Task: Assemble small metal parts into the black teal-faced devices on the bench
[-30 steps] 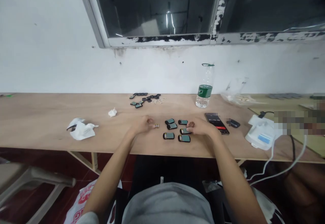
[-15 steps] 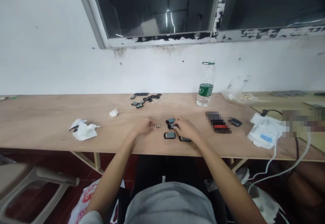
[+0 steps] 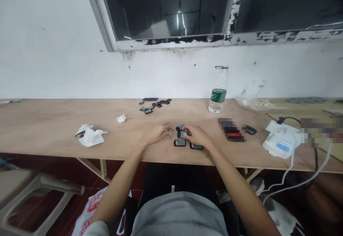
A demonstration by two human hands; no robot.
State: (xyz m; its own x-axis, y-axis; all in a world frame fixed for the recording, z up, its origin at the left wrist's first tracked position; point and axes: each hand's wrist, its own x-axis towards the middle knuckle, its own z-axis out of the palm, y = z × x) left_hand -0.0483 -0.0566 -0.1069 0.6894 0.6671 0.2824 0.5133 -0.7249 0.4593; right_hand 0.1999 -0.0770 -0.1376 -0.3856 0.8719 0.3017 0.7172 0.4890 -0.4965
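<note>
My left hand [image 3: 161, 133] is closed, its fingertips pinched around a tiny light-coloured piece [image 3: 170, 131] mostly hidden by them. Just to its right, my right hand [image 3: 197, 136] has its thumb and fingers on the edge of a small black oval case with a grey rectangular face [image 3: 182, 134], which lies on the table. Similar cases lie around it: one behind [image 3: 180, 127], one in front [image 3: 179, 142], and one partly under my right hand [image 3: 196, 146].
Farther back lie several more small black cases [image 3: 150, 109] and scattered white bits [image 3: 168, 106]. A water bottle [image 3: 217, 96] stands near the wall. Crumpled tissues [image 3: 91, 136] are at left; a black oval object [image 3: 250, 129] and a white box with cables [image 3: 281, 141] are at right.
My left hand has moved slightly right, and its fingers now cover the small piece that showed beside them. My right hand stays at the same case, whose grey face shows more.
</note>
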